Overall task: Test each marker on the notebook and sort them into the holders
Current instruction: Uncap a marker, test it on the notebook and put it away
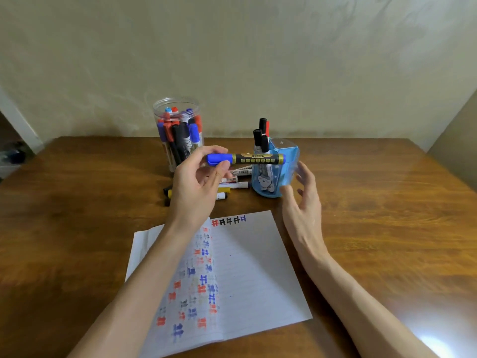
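The left hand (198, 182) pinched the blue marker (247, 159) by its cap, level before the jar (178, 133) and holder (277, 177); the cap might pull off and drop the barrel. The right hand (302, 200) hovered spread beside the holder, which held a few markers (262, 136); the jar was crowded.

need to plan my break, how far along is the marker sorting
Well underway. Done: test marks cover much of the notebook, the clear jar holds many markers, the blue holder a few. In hand: the left hand pinches a capped blue marker; the right hand is open beside the blue holder. Left: several loose markers on the table.
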`<state>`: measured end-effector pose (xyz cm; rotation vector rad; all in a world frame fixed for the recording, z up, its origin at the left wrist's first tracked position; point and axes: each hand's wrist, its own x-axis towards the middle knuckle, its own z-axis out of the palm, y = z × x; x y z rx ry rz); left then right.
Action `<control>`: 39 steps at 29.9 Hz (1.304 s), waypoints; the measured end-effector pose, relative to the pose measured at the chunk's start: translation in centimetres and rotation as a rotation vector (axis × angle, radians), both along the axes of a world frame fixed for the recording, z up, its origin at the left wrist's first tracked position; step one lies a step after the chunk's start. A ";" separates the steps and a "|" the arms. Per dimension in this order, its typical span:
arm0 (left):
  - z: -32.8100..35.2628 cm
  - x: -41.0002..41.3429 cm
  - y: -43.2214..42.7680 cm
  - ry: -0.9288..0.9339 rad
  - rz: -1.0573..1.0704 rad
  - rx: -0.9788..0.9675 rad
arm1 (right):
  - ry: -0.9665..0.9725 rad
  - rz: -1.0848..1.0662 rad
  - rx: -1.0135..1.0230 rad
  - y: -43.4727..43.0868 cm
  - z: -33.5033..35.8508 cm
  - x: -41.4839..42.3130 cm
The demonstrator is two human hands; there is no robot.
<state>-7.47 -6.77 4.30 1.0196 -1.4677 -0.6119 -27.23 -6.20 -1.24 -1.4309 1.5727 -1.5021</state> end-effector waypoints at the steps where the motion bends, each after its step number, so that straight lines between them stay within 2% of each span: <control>1: 0.4 -0.5 -0.2 0.008 0.013 -0.030 | 0.003 -0.008 -0.006 0.0 0.0 -0.1; 8: 3.0 -3.4 -2.0 0.030 0.103 -0.185 | 0.037 -0.019 -0.038 -0.3 0.0 -0.1; 16: 3.4 -5.8 -4.0 0.054 0.062 -0.177 | 0.081 -0.021 -0.061 -0.3 -0.6 0.1; 24: 3.8 -7.3 -4.2 0.197 0.039 -0.222 | 0.045 -0.003 -0.047 -0.3 -0.7 0.3; 30: 1.9 -7.7 -5.2 -0.010 -0.001 -0.117 | 0.080 -0.022 -0.069 -0.2 -0.9 0.6; 36: -0.1 -7.6 -5.5 -0.320 0.140 -0.143 | 0.102 -0.044 -0.105 -0.3 -1.1 0.7; 39: -0.6 -7.4 -5.7 -0.364 0.183 -0.136 | 0.115 -0.043 -0.113 -0.4 -1.3 0.6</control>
